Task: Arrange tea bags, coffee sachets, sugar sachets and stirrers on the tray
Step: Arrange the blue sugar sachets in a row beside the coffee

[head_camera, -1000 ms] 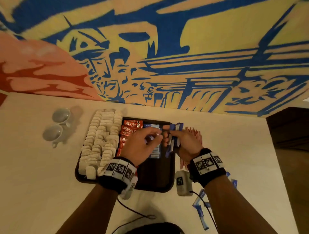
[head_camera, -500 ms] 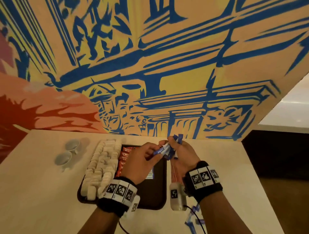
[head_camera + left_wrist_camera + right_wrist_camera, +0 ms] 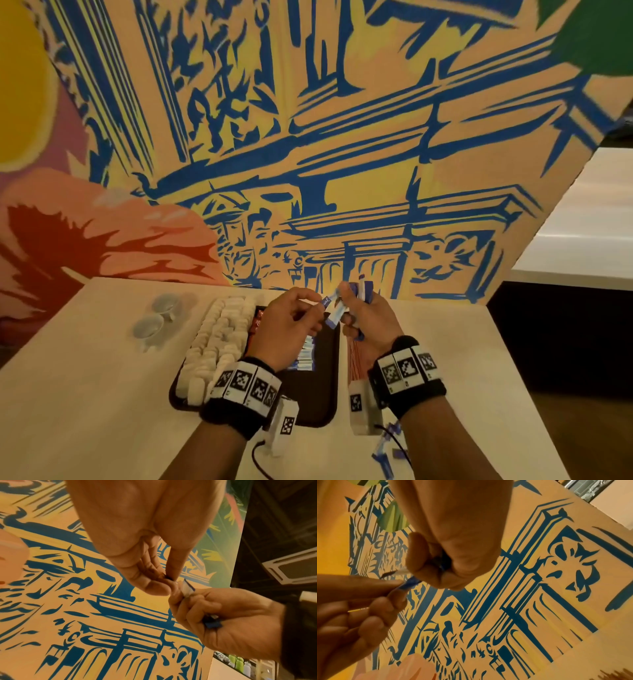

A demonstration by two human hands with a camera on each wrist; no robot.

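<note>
A dark tray [image 3: 318,394] on the table holds rows of white tea bags [image 3: 219,335], red coffee sachets [image 3: 257,318] and a row of blue-and-white sugar sachets [image 3: 306,356]. Above the tray, my right hand [image 3: 368,318] grips a bundle of blue sugar sachets [image 3: 363,290]. My left hand [image 3: 291,325] pinches one blue-and-white sachet [image 3: 334,310] at the bundle; in the left wrist view its thumb and forefinger meet on that sachet [image 3: 186,589]. The right wrist view shows the bundle [image 3: 443,565] in my fist. Red stirrers [image 3: 354,356] lie right of the tray.
Two grey cups [image 3: 156,317] stand left of the tray. Loose blue sachets [image 3: 385,448] lie on the table near my right forearm. A painted wall rises right behind the table; the table's right edge drops to a dark floor.
Both hands have lifted off the tray with the sachets and the head view has tilted up. My left hand now pinches one sachet out of the bundle.
</note>
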